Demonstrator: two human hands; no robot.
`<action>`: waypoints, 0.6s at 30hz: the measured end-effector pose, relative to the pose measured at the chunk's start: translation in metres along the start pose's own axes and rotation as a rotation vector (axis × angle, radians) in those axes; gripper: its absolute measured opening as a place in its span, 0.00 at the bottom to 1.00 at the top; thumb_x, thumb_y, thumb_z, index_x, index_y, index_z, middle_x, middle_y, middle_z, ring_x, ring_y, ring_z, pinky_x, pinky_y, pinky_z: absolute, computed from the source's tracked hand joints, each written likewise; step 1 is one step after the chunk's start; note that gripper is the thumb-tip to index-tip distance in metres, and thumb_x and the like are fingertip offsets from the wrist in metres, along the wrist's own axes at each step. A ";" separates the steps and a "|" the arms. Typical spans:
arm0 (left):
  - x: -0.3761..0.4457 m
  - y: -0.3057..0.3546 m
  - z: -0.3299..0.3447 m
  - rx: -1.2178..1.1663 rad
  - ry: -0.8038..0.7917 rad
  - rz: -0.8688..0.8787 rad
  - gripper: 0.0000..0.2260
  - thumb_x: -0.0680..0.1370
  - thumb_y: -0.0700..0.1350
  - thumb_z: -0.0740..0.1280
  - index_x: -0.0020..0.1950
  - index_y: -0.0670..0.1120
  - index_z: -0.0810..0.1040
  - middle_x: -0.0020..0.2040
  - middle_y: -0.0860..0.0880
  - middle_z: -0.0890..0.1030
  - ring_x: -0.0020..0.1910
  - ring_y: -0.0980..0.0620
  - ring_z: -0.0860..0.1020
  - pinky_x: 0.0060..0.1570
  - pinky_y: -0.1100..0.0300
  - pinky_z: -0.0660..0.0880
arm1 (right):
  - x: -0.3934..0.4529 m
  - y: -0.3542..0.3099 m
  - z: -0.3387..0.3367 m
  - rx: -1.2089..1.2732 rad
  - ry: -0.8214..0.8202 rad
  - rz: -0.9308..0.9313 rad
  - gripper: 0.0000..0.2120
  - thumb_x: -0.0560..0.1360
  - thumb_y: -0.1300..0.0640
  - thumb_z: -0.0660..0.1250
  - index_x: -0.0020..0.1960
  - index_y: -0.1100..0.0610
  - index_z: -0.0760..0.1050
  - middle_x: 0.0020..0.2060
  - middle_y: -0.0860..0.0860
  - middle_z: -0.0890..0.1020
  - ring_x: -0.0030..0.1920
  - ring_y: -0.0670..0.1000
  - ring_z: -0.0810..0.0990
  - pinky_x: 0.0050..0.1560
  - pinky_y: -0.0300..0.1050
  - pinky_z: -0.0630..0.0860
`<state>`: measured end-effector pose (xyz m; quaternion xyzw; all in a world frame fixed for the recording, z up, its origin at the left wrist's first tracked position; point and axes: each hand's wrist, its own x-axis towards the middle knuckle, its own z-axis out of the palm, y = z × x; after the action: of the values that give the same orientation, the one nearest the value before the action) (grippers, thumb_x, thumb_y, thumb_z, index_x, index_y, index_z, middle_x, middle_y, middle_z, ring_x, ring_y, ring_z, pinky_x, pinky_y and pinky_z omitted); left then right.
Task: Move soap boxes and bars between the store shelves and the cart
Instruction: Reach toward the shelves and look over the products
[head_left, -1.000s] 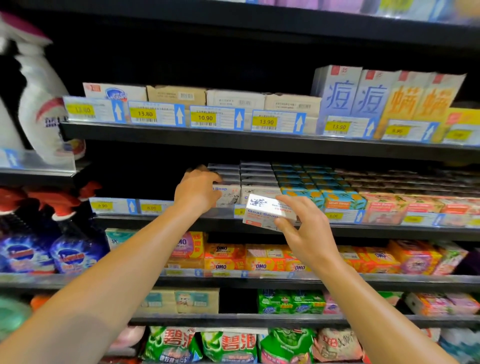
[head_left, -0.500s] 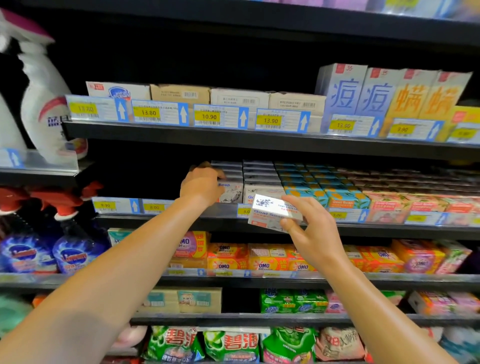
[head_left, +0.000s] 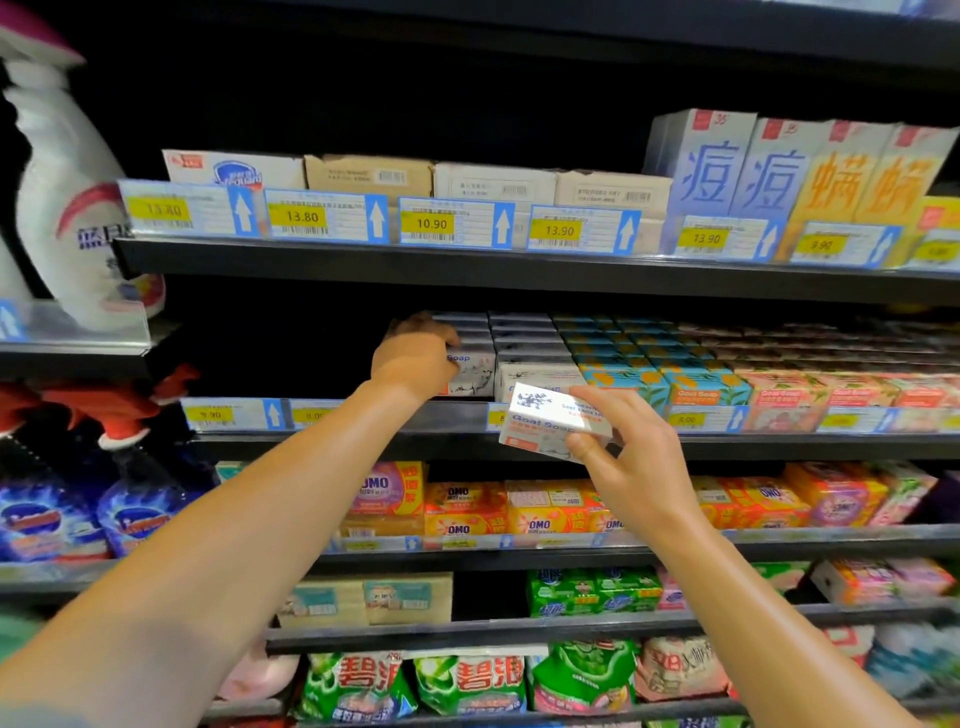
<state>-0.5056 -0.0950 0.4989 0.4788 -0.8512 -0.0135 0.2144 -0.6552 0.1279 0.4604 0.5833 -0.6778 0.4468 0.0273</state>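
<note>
Very little has shifted over the last 1 s. The right hand (head_left: 631, 467) has carried the white Goat Soap box (head_left: 550, 423) slightly to the right, so the box now hangs in front of the shelf edge (head_left: 779, 447) just below the front box of the second white row (head_left: 540, 374), its pale face tilted a little more upward. The left hand (head_left: 413, 358) has slid a touch rightward along the leftmost white soap stack (head_left: 470, 371), its fingers now curled over the stack's upper boxes and covering more of the front box's print
</note>
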 end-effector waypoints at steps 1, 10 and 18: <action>0.002 -0.001 0.001 -0.012 -0.009 0.002 0.16 0.78 0.50 0.69 0.65 0.54 0.75 0.69 0.47 0.70 0.66 0.46 0.70 0.63 0.53 0.72 | 0.000 -0.001 0.001 0.001 0.000 0.004 0.21 0.78 0.58 0.70 0.70 0.49 0.73 0.59 0.43 0.75 0.58 0.41 0.73 0.51 0.34 0.75; -0.022 -0.003 -0.014 -0.141 0.117 0.084 0.20 0.78 0.56 0.66 0.69 0.54 0.74 0.65 0.49 0.77 0.63 0.47 0.75 0.60 0.55 0.74 | -0.001 -0.014 0.010 0.007 0.015 -0.007 0.21 0.78 0.59 0.69 0.69 0.50 0.74 0.57 0.41 0.74 0.53 0.43 0.72 0.53 0.49 0.78; -0.075 -0.001 -0.039 -0.409 0.056 0.543 0.20 0.72 0.51 0.75 0.62 0.49 0.80 0.55 0.53 0.81 0.53 0.58 0.77 0.49 0.65 0.72 | 0.020 -0.041 0.023 0.023 0.051 -0.067 0.22 0.77 0.58 0.70 0.69 0.49 0.74 0.56 0.39 0.74 0.56 0.36 0.71 0.57 0.34 0.71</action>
<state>-0.4562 -0.0267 0.5073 0.1817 -0.9211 -0.1134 0.3251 -0.6167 0.1012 0.4812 0.5945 -0.6517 0.4681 0.0525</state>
